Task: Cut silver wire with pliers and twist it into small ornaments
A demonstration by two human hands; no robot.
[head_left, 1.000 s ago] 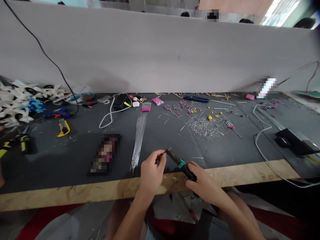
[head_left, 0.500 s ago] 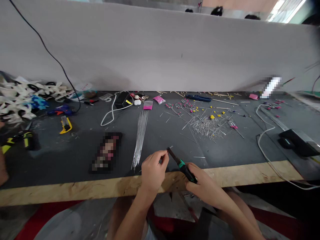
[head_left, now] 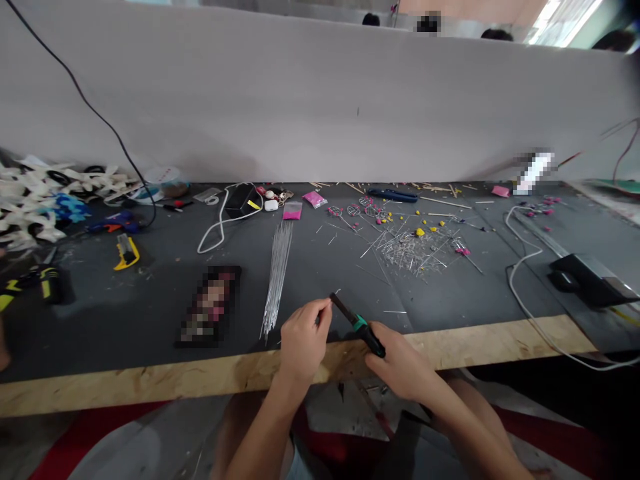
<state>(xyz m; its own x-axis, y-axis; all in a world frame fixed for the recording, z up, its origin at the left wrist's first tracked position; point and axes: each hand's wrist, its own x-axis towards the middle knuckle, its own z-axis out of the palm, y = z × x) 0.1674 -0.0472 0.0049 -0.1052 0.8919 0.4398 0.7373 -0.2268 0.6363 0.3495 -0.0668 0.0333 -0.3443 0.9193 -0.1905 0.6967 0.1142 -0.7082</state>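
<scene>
Gripping pliers (head_left: 357,325) — right hand (head_left: 397,363), long axis up-left, tip toward left hand (head_left: 303,343)

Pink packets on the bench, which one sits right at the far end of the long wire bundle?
The pink packet lying square at the top of the wire bundle. The tilted one lies farther back and right; a third lies far right.

The pliers (head_left: 358,325) are slim, with a black nose, a green collar and black handles. They sit tilted at lower centre of the frame, nose toward the upper left, gripping a thin wire piece (head_left: 337,292) at the tip.
</scene>
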